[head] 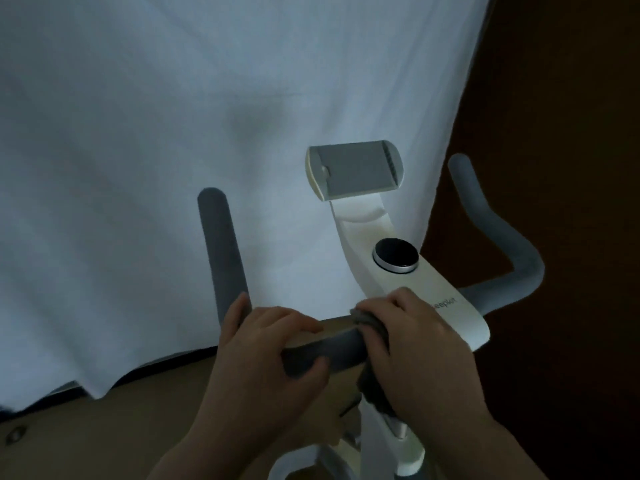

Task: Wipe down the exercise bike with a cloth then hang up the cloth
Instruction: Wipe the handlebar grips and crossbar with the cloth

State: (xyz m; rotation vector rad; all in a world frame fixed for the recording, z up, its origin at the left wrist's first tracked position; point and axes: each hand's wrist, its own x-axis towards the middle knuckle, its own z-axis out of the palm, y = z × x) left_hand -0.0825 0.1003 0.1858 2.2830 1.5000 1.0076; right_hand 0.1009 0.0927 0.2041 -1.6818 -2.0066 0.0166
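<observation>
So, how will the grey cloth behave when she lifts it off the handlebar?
Probably floppy: the cloth bunches and drapes over the handlebar under the right hand. Likely light, since its loose end hangs below the bar. It looks soft, so hardly slippery.

Only the person's two hands and forearms show, rising from the lower edge of the view. The left hand (263, 351) and the right hand (415, 344) are bare, with no gloves, rings or watch to be seen. Both forearms are uncovered as far as the frame reaches; no sleeve or cuff shows. The dim light leaves finer detail unclear.
</observation>
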